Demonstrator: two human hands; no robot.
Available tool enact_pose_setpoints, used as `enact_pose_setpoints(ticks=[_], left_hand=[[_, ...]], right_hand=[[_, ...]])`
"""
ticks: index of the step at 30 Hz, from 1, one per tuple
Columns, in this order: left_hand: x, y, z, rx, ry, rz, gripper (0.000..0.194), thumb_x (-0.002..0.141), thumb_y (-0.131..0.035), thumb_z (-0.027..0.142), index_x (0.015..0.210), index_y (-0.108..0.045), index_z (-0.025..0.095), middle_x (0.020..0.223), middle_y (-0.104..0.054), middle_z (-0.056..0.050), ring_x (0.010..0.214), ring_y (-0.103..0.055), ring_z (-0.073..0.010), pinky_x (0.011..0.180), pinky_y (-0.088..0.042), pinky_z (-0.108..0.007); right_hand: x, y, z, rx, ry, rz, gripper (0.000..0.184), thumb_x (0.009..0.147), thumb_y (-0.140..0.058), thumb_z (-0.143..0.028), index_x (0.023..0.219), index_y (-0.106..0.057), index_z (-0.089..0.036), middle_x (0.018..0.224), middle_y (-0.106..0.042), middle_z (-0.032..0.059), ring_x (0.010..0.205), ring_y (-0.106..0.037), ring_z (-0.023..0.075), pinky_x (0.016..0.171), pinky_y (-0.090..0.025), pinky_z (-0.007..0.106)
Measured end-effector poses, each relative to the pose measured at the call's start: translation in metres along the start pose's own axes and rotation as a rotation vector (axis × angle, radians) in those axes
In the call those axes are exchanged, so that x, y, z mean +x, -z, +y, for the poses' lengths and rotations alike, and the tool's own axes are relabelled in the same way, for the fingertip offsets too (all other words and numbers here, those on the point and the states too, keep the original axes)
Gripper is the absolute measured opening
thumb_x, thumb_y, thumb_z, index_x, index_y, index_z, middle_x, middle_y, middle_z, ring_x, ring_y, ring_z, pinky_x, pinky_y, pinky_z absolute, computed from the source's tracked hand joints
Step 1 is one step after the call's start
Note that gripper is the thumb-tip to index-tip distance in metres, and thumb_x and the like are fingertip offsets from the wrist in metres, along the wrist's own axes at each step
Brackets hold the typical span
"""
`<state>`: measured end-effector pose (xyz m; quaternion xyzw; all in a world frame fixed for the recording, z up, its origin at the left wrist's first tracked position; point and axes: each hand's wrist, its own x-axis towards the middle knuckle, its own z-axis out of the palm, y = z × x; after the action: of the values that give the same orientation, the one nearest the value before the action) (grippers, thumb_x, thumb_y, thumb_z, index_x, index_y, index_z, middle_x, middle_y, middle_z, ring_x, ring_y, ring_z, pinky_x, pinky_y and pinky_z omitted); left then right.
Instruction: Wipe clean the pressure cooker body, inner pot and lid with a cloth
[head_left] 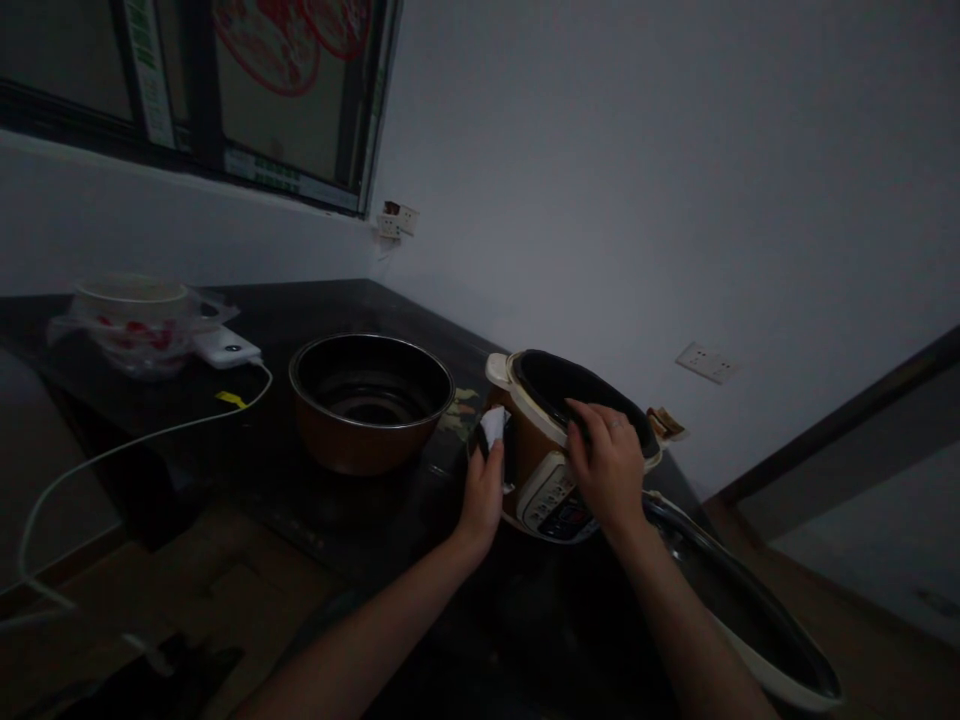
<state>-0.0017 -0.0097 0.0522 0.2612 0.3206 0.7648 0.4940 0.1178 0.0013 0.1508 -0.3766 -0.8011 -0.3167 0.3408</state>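
An electric cooker [536, 450], brown with a cream rim and a button panel, stands tilted in front of me on the dark counter. My left hand [482, 495] is at its left side, fingers closed on a white tissue [493, 424] by the side handle. The fingertips are partly hidden. Over the front rim, my right hand [609, 460] curls its fingers into the dark opening and grips the edge. To the left sits a brown pot [367, 440] with a dark inside. The large lid [750, 590] with a pale rim lies to the right of the cooker.
At the far left of the counter [300, 300] are a plastic-wrapped bowl [142, 325] and a white power bank [226, 347] with a cable [127, 440] trailing down left. A yellow tag [232, 399] lies nearby. Wall sockets [706, 362] are behind the cooker.
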Motion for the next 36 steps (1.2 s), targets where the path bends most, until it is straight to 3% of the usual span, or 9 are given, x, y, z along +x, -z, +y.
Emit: enact_pose_setpoints(ticks=[3, 5, 8, 12, 16, 22, 27, 31, 36], left_hand=[[-0.001, 0.003, 0.001, -0.064, 0.051, 0.031, 0.045, 0.087, -0.052, 0.041, 0.124, -0.054, 0.017, 0.131, -0.058, -0.01, 0.121, -0.053, -0.0254, 0.103, -0.041, -0.039], [-0.004, 0.004, 0.003, -0.097, 0.079, 0.058, 0.043, 0.085, -0.054, 0.041, 0.121, -0.057, 0.016, 0.128, -0.06, -0.011, 0.12, -0.054, -0.0253, 0.103, -0.041, -0.039], [-0.013, 0.005, 0.008, -0.141, 0.11, 0.093, 0.041, 0.084, -0.056, 0.041, 0.117, -0.059, 0.017, 0.128, -0.059, -0.01, 0.122, -0.052, -0.0239, 0.104, -0.04, -0.036], [-0.024, 0.005, 0.018, -0.175, 0.091, 0.037, 0.043, 0.083, -0.057, 0.043, 0.118, -0.06, 0.018, 0.127, -0.06, -0.009, 0.121, -0.053, -0.0239, 0.105, -0.039, -0.037], [-0.03, 0.004, 0.025, -0.079, -0.039, -0.001, 0.041, 0.085, -0.056, 0.038, 0.122, -0.059, 0.02, 0.132, -0.057, -0.007, 0.126, -0.048, -0.0226, 0.109, -0.033, -0.035], [-0.038, 0.003, 0.03, 0.058, -0.157, -0.086, 0.041, 0.09, -0.049, 0.036, 0.128, -0.054, 0.022, 0.139, -0.051, -0.006, 0.133, -0.04, -0.0222, 0.112, -0.028, -0.034], [-0.03, 0.009, 0.031, 0.136, -0.223, -0.063, 0.043, 0.091, -0.045, 0.032, 0.132, -0.049, 0.02, 0.143, -0.046, -0.007, 0.134, -0.038, -0.0213, 0.113, -0.026, -0.035], [-0.02, 0.017, 0.03, 0.267, -0.309, -0.002, 0.042, 0.092, -0.043, 0.027, 0.133, -0.049, 0.018, 0.143, -0.046, -0.008, 0.135, -0.037, -0.0209, 0.114, -0.023, -0.037], [-0.025, 0.015, 0.02, 0.376, -0.377, -0.203, 0.043, 0.095, -0.038, 0.026, 0.138, -0.042, 0.023, 0.149, -0.037, -0.005, 0.138, -0.031, -0.0175, 0.116, -0.02, -0.037]], right_hand=[[-0.008, 0.008, -0.026, 0.12, 0.084, 0.039, 0.026, 0.09, -0.045, -0.016, 0.109, -0.062, -0.018, 0.097, -0.064, 0.0101, 0.091, -0.056, 0.0222, 0.082, -0.043, 0.036], [-0.015, 0.007, -0.047, 0.232, 0.039, -0.12, 0.027, 0.089, -0.044, -0.016, 0.11, -0.06, -0.018, 0.098, -0.064, 0.0101, 0.09, -0.058, 0.022, 0.08, -0.046, 0.035], [-0.022, -0.004, -0.066, 0.427, -0.171, -0.325, 0.035, 0.089, -0.045, -0.019, 0.123, -0.051, -0.018, 0.112, -0.062, 0.0116, 0.098, -0.06, 0.0233, 0.082, -0.049, 0.037], [-0.026, -0.016, -0.067, 0.7, -0.366, -0.262, 0.037, 0.086, -0.045, -0.014, 0.122, -0.051, -0.021, 0.12, -0.061, 0.0084, 0.11, -0.057, 0.0205, 0.094, -0.044, 0.038], [-0.028, -0.015, -0.067, 0.821, -0.47, -0.228, 0.033, 0.086, -0.044, -0.017, 0.117, -0.053, -0.021, 0.119, -0.06, 0.0077, 0.111, -0.056, 0.0194, 0.097, -0.042, 0.037], [-0.03, -0.015, -0.078, 0.849, -0.633, -0.142, 0.031, 0.08, -0.06, -0.028, 0.108, -0.049, -0.02, 0.107, -0.06, 0.0075, 0.102, -0.057, 0.0199, 0.089, -0.045, 0.035], [-0.03, -0.008, -0.075, 0.955, -0.688, -0.174, 0.03, 0.086, -0.049, -0.03, 0.114, -0.045, -0.02, 0.098, -0.065, 0.0067, 0.087, -0.063, 0.0173, 0.075, -0.049, 0.029], [-0.03, -0.002, -0.068, 0.707, -0.652, -0.237, 0.03, 0.088, -0.044, -0.031, 0.115, -0.051, -0.017, 0.094, -0.067, 0.0078, 0.08, -0.064, 0.0195, 0.069, -0.046, 0.03], [-0.028, 0.001, -0.074, 0.607, -0.588, -0.348, 0.032, 0.091, -0.039, -0.034, 0.107, -0.06, -0.016, 0.091, -0.07, 0.0095, 0.075, -0.066, 0.0215, 0.068, -0.044, 0.031]])
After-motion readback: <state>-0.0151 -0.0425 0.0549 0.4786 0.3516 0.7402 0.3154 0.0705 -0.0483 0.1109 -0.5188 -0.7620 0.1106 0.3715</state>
